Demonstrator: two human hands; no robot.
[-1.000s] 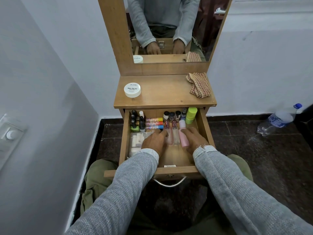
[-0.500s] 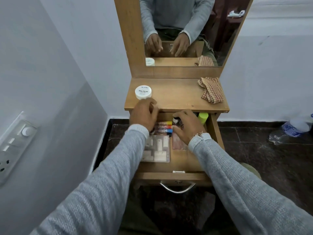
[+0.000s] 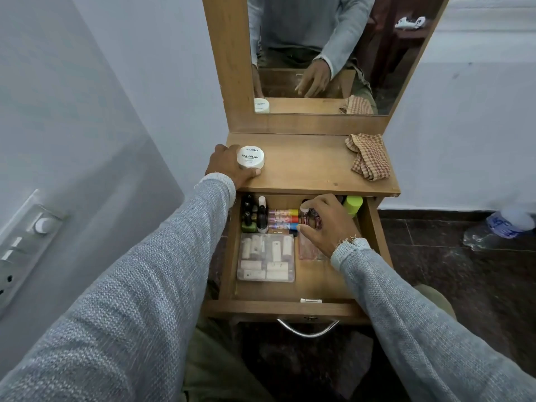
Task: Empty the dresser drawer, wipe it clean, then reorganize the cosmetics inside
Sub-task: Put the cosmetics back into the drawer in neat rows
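Observation:
The wooden drawer [image 3: 290, 307] stands pulled out under the dresser top [image 3: 307, 172]. Inside lie dark nail polish bottles [image 3: 252, 216], three coloured tubes [image 3: 282, 219], a clear case of pale tubes [image 3: 265, 256], a clear pouch [image 3: 307, 248] and a lime-green bottle [image 3: 352, 204]. My left hand [image 3: 229, 166] grips the white round nail polish remover jar [image 3: 250, 158] on the dresser top. My right hand [image 3: 327, 221] reaches into the drawer, fingers curled over small bottles [image 3: 311, 219] at the back.
A checked cloth [image 3: 367, 156] lies crumpled on the right of the dresser top. The mirror [image 3: 333, 53] rises behind it. A plastic water bottle [image 3: 499, 227] lies on the dark floor at right. A wall switch panel [image 3: 26, 242] is at left.
My left hand left the drawer and took hold of the white jar on the dresser top. My right hand stayed over the small bottles at the drawer's back.

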